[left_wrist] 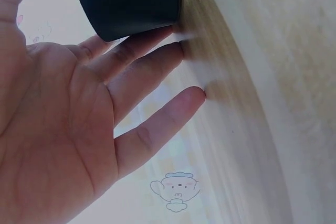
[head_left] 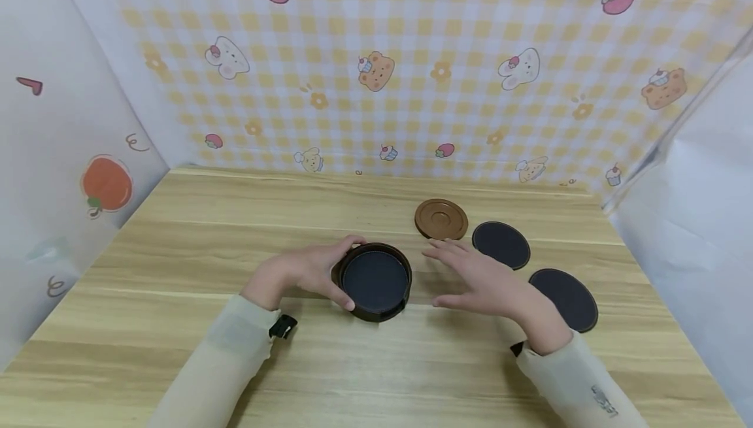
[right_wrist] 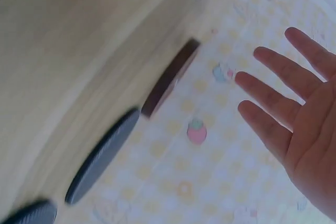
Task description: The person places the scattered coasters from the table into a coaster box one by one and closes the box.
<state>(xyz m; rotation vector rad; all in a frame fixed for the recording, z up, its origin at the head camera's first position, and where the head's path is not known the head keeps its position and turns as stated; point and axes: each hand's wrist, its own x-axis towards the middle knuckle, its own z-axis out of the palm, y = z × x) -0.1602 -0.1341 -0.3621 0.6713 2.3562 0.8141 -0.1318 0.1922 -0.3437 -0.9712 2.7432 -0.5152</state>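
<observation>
My left hand (head_left: 314, 271) holds the side of a black round coaster holder (head_left: 379, 315), thumb at the near rim and fingers round the far side. A dark coaster (head_left: 375, 281) lies inside it, and a notch shows in its near right wall. In the left wrist view, the holder's smooth outer wall (left_wrist: 131, 3) is beside the fingers. To the right, my right hand (head_left: 479, 281) hovers over the table with fingers spread and nothing in it. Beyond its fingertips lies a brown round disc (head_left: 441, 219) with concentric rings.
Two dark round coasters lie on the right: one coaster (head_left: 501, 245) beside the brown disc, another coaster (head_left: 566, 300) nearer, partly behind the right wrist. The wood-grain table (head_left: 235, 219) meets a checked cloth (head_left: 353, 88) at the back. White sheets hang at both sides.
</observation>
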